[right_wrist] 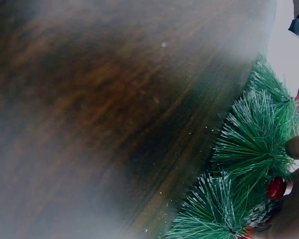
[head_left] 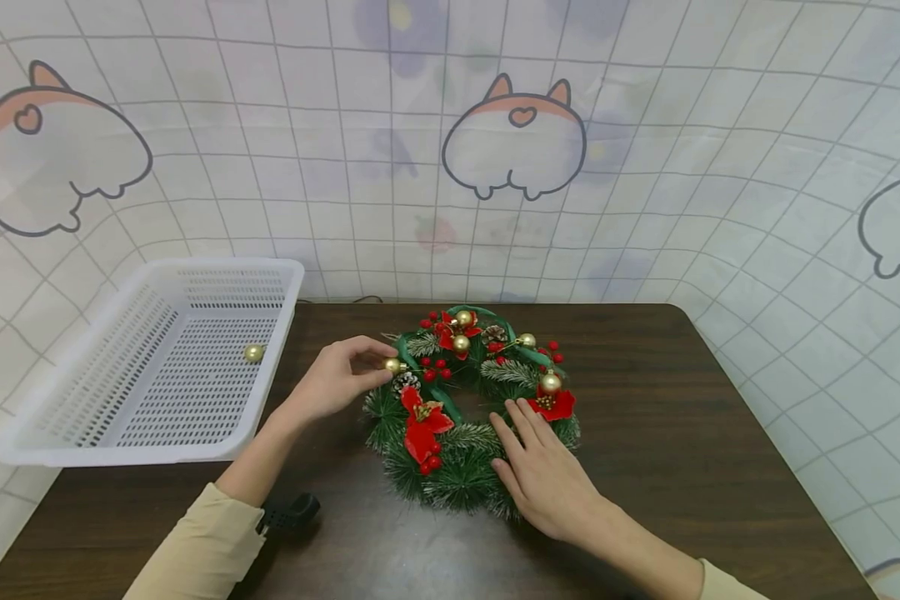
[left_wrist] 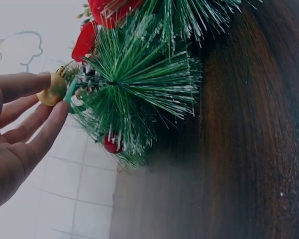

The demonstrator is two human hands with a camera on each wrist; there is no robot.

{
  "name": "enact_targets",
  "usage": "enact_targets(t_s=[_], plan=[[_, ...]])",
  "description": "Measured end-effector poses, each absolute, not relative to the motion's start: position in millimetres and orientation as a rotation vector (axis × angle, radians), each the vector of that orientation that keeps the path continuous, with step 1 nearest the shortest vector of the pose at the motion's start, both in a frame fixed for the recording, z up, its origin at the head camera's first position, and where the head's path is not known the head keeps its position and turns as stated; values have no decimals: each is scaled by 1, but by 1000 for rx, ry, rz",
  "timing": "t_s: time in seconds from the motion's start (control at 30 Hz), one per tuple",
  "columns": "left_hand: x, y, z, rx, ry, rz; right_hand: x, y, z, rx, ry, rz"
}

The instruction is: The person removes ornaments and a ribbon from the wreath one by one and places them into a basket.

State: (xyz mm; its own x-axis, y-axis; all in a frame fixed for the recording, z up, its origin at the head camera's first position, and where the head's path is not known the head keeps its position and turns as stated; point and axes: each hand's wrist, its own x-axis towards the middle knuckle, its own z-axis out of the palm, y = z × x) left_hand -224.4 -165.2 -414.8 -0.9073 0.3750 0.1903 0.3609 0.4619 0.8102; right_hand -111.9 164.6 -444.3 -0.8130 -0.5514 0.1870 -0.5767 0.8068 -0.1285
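A green Christmas wreath with red flowers, berries and pine cones lies on the table. At its left side my left hand pinches a small gold bauble between thumb and fingertips; in the left wrist view the gold bauble sits against the fingers beside the green needles. My right hand rests with extended fingers on the wreath's lower right part. More gold baubles, such as one bauble near the right red flower, hang on the wreath. The right wrist view shows only part of that hand.
To the left stands a white perforated basket with one gold bauble in it. The dark wooden table extends to the right of the wreath. A patterned cloth hangs behind. A black band with a device is on my left wrist.
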Motion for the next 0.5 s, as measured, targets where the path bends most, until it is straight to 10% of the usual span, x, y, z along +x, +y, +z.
enact_targets(t_s=[0.5], plan=[[-220, -152, -404, 781, 2588, 1524, -112, 164, -443, 888, -2865, 270]])
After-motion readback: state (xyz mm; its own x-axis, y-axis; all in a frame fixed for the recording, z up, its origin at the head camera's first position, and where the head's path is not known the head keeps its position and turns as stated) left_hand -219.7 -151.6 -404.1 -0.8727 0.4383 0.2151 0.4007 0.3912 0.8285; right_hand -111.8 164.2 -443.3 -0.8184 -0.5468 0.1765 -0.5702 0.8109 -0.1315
